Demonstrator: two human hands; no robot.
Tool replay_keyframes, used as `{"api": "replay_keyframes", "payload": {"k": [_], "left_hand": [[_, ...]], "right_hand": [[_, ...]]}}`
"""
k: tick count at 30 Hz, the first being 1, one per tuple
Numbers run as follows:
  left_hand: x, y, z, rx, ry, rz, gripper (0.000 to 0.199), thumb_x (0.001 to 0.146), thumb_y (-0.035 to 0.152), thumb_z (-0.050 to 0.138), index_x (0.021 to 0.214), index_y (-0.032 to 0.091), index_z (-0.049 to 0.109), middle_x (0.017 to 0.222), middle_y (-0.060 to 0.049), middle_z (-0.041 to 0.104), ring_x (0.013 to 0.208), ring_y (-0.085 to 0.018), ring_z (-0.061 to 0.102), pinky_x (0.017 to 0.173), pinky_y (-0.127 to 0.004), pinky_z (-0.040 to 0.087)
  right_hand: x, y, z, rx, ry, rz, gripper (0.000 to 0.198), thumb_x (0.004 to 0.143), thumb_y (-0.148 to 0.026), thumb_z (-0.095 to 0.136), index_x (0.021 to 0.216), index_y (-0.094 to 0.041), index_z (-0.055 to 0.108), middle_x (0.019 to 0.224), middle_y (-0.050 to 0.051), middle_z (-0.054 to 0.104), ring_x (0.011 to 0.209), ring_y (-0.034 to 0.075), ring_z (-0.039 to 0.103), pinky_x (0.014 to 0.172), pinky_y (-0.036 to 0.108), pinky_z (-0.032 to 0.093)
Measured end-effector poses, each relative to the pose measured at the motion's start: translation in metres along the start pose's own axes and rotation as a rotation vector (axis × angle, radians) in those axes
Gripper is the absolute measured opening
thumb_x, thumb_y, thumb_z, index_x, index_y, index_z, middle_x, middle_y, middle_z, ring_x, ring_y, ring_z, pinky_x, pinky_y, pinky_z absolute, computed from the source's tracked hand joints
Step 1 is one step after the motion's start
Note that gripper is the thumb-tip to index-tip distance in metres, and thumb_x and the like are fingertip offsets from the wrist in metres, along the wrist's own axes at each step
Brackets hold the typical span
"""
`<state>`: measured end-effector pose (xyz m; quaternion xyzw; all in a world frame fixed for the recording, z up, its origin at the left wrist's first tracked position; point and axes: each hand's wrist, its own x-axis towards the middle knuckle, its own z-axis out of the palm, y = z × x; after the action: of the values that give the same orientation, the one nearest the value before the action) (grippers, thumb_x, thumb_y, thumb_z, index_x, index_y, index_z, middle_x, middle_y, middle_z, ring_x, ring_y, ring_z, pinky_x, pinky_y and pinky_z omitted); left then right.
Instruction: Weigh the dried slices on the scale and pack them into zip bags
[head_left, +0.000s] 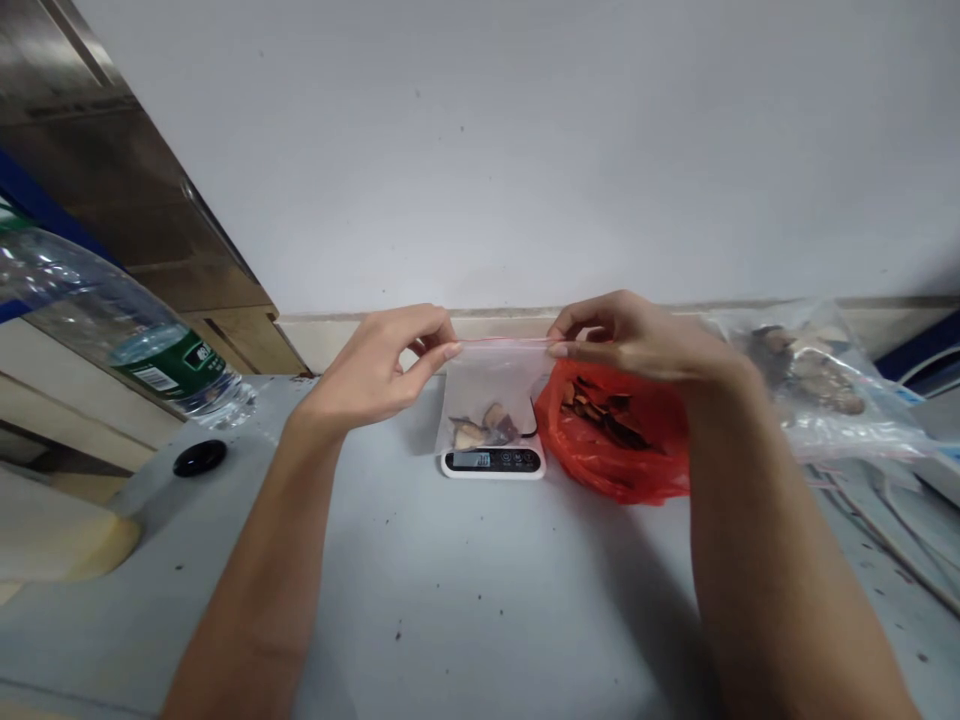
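Observation:
A clear zip-lock bag (pixel 491 380) hangs upright between my hands, with dark and pale dried slices (pixel 486 428) at its bottom. My left hand (pixel 401 360) pinches the left end of its top edge, and my right hand (pixel 615 335) pinches the right end. Directly behind and under the bag is a white digital kitchen scale (pixel 495 472), its small display lit; whether the bag's bottom touches it I cannot tell. Below my right hand sits an opened red plastic bag (pixel 600 465) with brown dried slices (pixel 611 415) inside, partly hidden by my right wrist.
At left stand a water bottle (pixel 161 350), a black round lid (pixel 199 458) and a pale container (pixel 60 530). Clear bags of dried pieces (pixel 817 375) lie at right, near white cables (pixel 885 530). A white wall (pixel 525 150) rises behind the grey tabletop (pixel 450 600).

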<state>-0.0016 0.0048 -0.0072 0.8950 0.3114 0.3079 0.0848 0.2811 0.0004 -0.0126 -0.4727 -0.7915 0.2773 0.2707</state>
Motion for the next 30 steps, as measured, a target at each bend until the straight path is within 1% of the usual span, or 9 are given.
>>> {"api": "replay_keyframes", "payload": {"k": [6,10,15,19,20,23,25,28,30], "left_hand": [[0.000,-0.003,0.001,0.002,0.000,0.049,0.020,0.098,0.027,0.056,0.079,0.021,0.059,0.075,0.002,0.067,0.069,-0.014,0.062,0.066,-0.024,0.050],[0.000,0.000,-0.002,0.047,0.057,0.032,0.020,0.100,0.027,0.056,0.083,0.021,0.064,0.079,0.000,0.070,0.074,-0.015,0.066,0.065,-0.024,0.050],[0.003,0.007,0.007,0.104,0.176,0.114,0.024,0.103,0.035,0.062,0.089,0.022,0.076,0.089,-0.003,0.074,0.079,-0.017,0.068,0.072,-0.028,0.054],[0.010,0.019,0.027,0.127,0.370,0.151,0.020,0.101,0.038,0.069,0.089,0.025,0.079,0.090,-0.003,0.071,0.080,-0.019,0.067,0.074,-0.033,0.055],[0.012,0.023,0.031,0.134,0.414,0.139,0.017,0.101,0.036,0.070,0.090,0.025,0.078,0.091,-0.004,0.071,0.082,-0.019,0.067,0.075,-0.034,0.055],[0.013,0.039,0.037,0.164,0.515,0.084,0.016,0.103,0.030,0.064,0.093,0.026,0.076,0.090,-0.004,0.072,0.084,-0.021,0.069,0.078,-0.037,0.057],[0.013,0.048,0.040,0.177,0.525,0.072,0.020,0.105,0.027,0.059,0.092,0.026,0.075,0.087,-0.003,0.074,0.080,-0.020,0.069,0.077,-0.037,0.057],[0.013,0.053,0.051,0.098,0.448,0.160,0.021,0.104,0.022,0.057,0.090,0.024,0.073,0.084,-0.001,0.077,0.073,-0.017,0.069,0.074,-0.033,0.057],[0.015,0.052,0.063,0.009,0.332,0.237,0.018,0.102,0.016,0.058,0.091,0.021,0.072,0.086,-0.001,0.078,0.074,-0.015,0.069,0.073,-0.029,0.056]], "right_hand": [[0.000,-0.001,-0.003,-0.063,0.028,0.016,0.054,0.076,-0.075,0.068,0.072,-0.021,0.067,0.069,0.004,0.066,0.062,0.016,0.054,0.060,0.032,0.043],[-0.006,-0.009,-0.005,-0.110,0.031,0.035,0.046,0.078,-0.068,0.066,0.071,-0.022,0.063,0.072,0.005,0.068,0.065,0.018,0.058,0.063,0.034,0.046],[-0.003,-0.035,-0.001,-0.140,-0.130,0.019,0.038,0.075,-0.044,0.075,0.106,-0.023,0.071,0.109,0.009,0.077,0.095,0.025,0.069,0.079,0.036,0.053],[0.010,-0.054,0.010,-0.234,-0.304,0.023,0.003,0.082,-0.021,0.066,0.084,-0.022,0.068,0.077,0.001,0.071,0.071,0.018,0.062,0.067,0.032,0.046],[0.011,-0.055,0.012,-0.239,-0.294,0.025,0.010,0.084,-0.017,0.063,0.076,-0.022,0.065,0.069,0.000,0.066,0.065,0.016,0.058,0.064,0.031,0.044],[0.006,-0.046,0.010,-0.146,-0.176,0.014,0.016,0.087,-0.017,0.060,0.072,-0.021,0.065,0.065,-0.001,0.064,0.062,0.016,0.058,0.062,0.031,0.046],[-0.005,-0.035,0.003,0.031,-0.078,0.002,0.011,0.089,-0.024,0.063,0.086,-0.019,0.074,0.078,0.003,0.074,0.074,0.020,0.068,0.070,0.033,0.054],[-0.031,-0.020,-0.016,0.274,0.157,0.005,0.028,0.091,-0.034,0.067,0.113,-0.020,0.077,0.106,0.008,0.082,0.098,0.026,0.076,0.089,0.042,0.061],[-0.051,-0.012,-0.032,0.281,0.389,0.010,0.035,0.092,-0.038,0.068,0.122,-0.022,0.075,0.117,0.010,0.081,0.107,0.028,0.076,0.097,0.047,0.061]]}}
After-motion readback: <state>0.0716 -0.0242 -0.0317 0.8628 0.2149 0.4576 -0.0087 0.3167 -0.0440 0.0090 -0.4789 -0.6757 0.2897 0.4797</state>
